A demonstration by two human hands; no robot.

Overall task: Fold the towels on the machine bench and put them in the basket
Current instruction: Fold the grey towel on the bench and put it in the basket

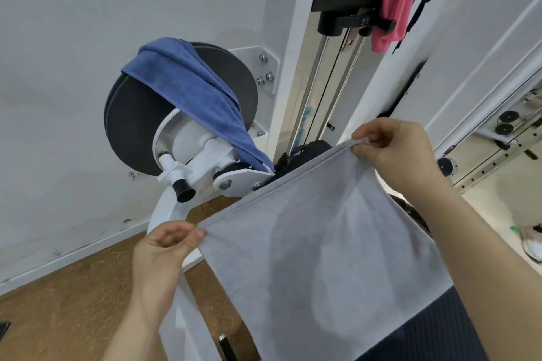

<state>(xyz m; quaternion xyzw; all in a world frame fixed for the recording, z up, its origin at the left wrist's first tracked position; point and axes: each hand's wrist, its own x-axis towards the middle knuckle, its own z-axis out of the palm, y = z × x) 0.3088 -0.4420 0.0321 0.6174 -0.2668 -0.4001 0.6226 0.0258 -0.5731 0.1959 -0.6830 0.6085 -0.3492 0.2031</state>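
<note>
the thin pale grey cloth towel (316,243) is up in the air in front of the person. it is pulled flat along its top hem and hangs down from there. a dark ribbed surface (425,331) shows just below its lower edge at the bottom right.

the left hand (167,246) pinches the left corner of the hem between the thumb and curled fingers. the right hand (393,149) pinches the right corner the same way, with its fingers folded over the edge. the hem runs in a straight slanted line between the two hands, and its right end sits higher in the view.

just behind the towel stands a white steel exercise machine (205,167). a blue microfibre towel (187,88) lies draped over its big round black disc (132,126). one end of it trails down to the white bracket close to the grey towel's hem.

higher up, a pink towel (396,0) hangs by the black carriage on the shiny steel guide rods (311,82). underfoot is a brown cork-like floor (73,302), and behind the machine is a white wall (88,38). a pale shoe (532,246) shows at the right edge.
</note>
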